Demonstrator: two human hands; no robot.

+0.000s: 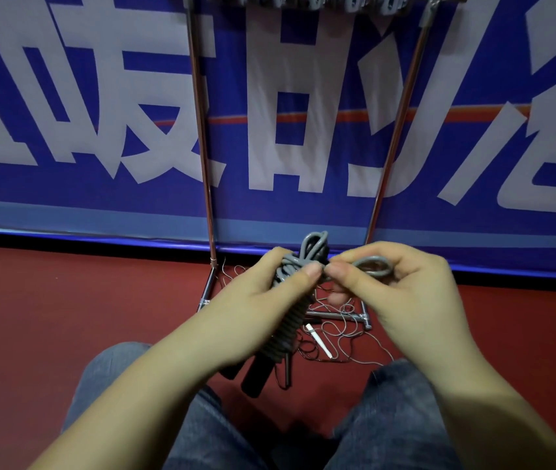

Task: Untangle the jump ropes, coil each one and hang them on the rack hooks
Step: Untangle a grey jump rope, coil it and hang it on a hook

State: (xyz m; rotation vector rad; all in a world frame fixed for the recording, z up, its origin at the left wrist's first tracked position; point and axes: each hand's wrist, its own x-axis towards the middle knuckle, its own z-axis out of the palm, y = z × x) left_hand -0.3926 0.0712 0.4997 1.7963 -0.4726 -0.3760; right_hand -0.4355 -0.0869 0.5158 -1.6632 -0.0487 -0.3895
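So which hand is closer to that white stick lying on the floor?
Left. In this view the white stick lies just right of the left hand's wrist, below the gray rope bundle. The right hand is farther up, pinching a rope loop.

The red floor (66, 300) carries the rack's metal base (337, 315), a tangle of thin cord (341, 337) and a white handle (319, 340).

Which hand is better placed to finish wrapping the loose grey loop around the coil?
The right hand: it already pinches the loose loop beside the coiled grey rope, while the left hand grips the bundle and its black handles.
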